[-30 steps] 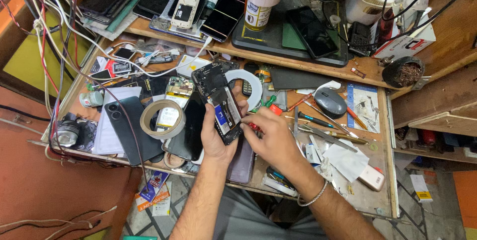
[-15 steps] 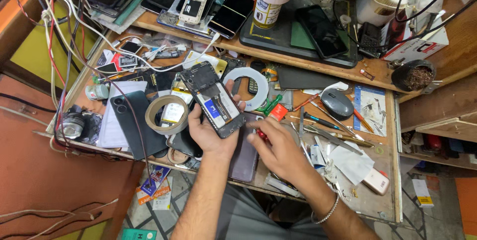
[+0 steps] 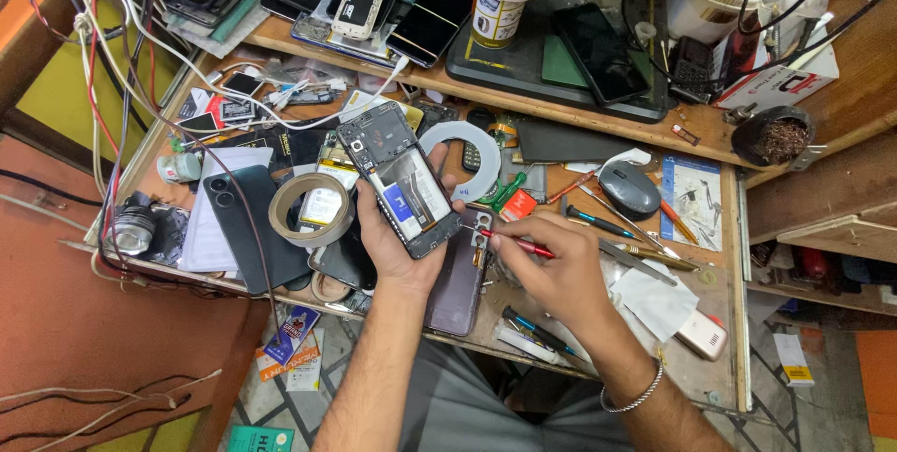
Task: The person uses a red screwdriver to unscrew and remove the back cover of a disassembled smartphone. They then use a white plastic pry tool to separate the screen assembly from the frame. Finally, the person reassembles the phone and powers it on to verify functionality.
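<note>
Gripping an opened phone (image 3: 399, 181) with its back cover off, the left hand (image 3: 397, 242) held it tilted above the cluttered workbench (image 3: 719, 321), fingers wrapped round its edges. The right hand (image 3: 559, 270) pinched a red-handled screwdriver (image 3: 512, 243), whose tip met the phone's lower right corner. A tape roll (image 3: 310, 209) and a dark phone back cover (image 3: 250, 228) lay just left; a white ring (image 3: 464, 159), a grey mouse (image 3: 628, 189) and loose tools crowded the right.

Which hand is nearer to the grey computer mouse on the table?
Right. The right hand, holding a red screwdriver, lies just below-left of the grey mouse; the left hand holds the opened phone farther left.
</note>
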